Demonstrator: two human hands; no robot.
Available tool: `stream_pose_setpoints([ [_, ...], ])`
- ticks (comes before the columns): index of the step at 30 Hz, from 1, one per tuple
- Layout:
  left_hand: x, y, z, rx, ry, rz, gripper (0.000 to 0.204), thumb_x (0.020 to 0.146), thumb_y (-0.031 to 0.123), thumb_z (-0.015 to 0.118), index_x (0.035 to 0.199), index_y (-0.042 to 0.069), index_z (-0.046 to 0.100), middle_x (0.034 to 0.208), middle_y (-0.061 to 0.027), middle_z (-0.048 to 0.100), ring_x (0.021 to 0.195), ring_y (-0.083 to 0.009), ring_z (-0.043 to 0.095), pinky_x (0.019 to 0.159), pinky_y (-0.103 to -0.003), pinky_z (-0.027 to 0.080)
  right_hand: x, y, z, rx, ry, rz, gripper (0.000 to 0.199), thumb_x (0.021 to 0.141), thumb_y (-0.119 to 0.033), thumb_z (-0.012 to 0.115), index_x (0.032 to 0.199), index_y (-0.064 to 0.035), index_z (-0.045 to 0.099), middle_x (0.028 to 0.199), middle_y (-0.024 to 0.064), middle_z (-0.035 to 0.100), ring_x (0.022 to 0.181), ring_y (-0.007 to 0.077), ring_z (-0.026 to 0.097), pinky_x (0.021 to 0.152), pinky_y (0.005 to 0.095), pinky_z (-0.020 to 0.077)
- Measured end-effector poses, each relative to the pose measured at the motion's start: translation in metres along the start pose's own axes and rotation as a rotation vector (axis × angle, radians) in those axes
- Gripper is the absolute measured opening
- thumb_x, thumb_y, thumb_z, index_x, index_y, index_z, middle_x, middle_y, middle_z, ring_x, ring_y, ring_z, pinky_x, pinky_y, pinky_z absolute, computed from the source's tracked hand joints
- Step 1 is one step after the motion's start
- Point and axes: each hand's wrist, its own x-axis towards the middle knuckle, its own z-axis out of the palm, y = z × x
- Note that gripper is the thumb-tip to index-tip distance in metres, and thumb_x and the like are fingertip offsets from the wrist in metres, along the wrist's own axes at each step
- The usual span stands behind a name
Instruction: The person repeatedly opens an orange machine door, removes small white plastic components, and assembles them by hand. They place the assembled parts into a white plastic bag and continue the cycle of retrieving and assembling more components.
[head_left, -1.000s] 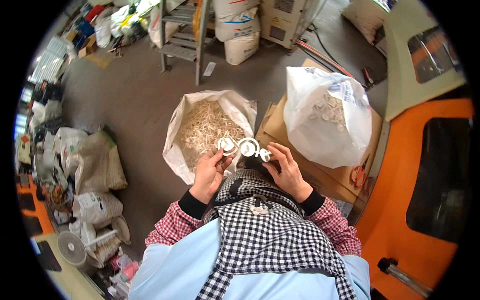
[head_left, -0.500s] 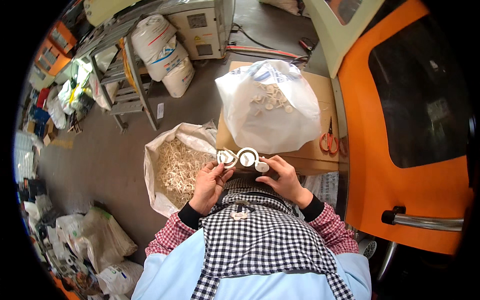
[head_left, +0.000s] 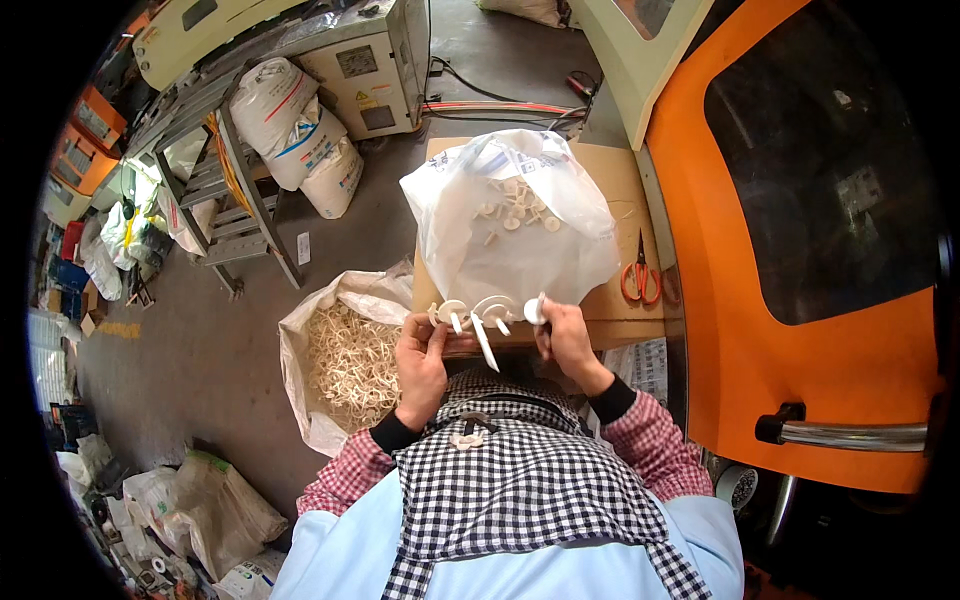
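My left hand [head_left: 422, 362] pinches one end of a white plastic moulding [head_left: 485, 345], which has curved runners, round discs with pegs and a longer stem pointing toward me. Between the thumb and fingers of my right hand [head_left: 570, 345] is a white plastic disc piece [head_left: 534, 309]. It looks apart from the moulding, with a small gap between them. Just beyond both hands a translucent plastic bag [head_left: 470, 245] rests on a cardboard box [head_left: 632, 318]. Several off-white disc pieces with pegs [head_left: 522, 205] show inside the bag.
At the left, an open woven sack [head_left: 297, 345] holds many thin off-white plastic scraps [head_left: 350, 365]. Red-handled scissors [head_left: 640, 280] lie on the box. An orange machine door [head_left: 690, 330] with a metal handle [head_left: 850, 436] stands close at right. Farther off are a metal step frame [head_left: 262, 195] and full sacks [head_left: 290, 130].
The moulding has turned so its pegs and stem show. My right hand has moved slightly away from it, with the end disc now apart. The whole view has shifted slightly.
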Motion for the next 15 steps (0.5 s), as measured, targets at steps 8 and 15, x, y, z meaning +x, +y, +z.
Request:
stream_pose_setpoints([
  [8, 0.029, -0.005, 0.008, -0.032, 0.053, 0.053, 0.008, 0.094, 0.006, 0.046, 0.098, -0.001, 0.048, 0.092, -0.0138, 0.063, 0.079, -0.0209, 0.065, 0.074, -0.029, 0.054, 0.128, 0.031, -0.013, -0.182, 0.155, 0.121, 0.046, 0.093, -0.04, 0.047, 0.096, 0.0055, 0.055, 0.069, 0.0101, 0.06, 0.054, 0.0151, 0.057, 0.046, 0.0257, 0.0449],
  [15, 0.023, -0.009, 0.001, -0.052, -0.081, -0.096, 0.012, 0.093, 0.006, 0.049, 0.101, -0.002, 0.048, 0.1, -0.0151, 0.061, 0.089, -0.0215, 0.064, 0.079, -0.029, 0.053, 0.036, -0.024, 0.014, 0.314, -0.322, -0.059, 0.023, 0.091, -0.019, 0.054, 0.103, 0.0004, 0.055, 0.088, 0.0079, 0.061, 0.075, 0.0137, 0.061, 0.061, 0.0261, 0.0503],
])
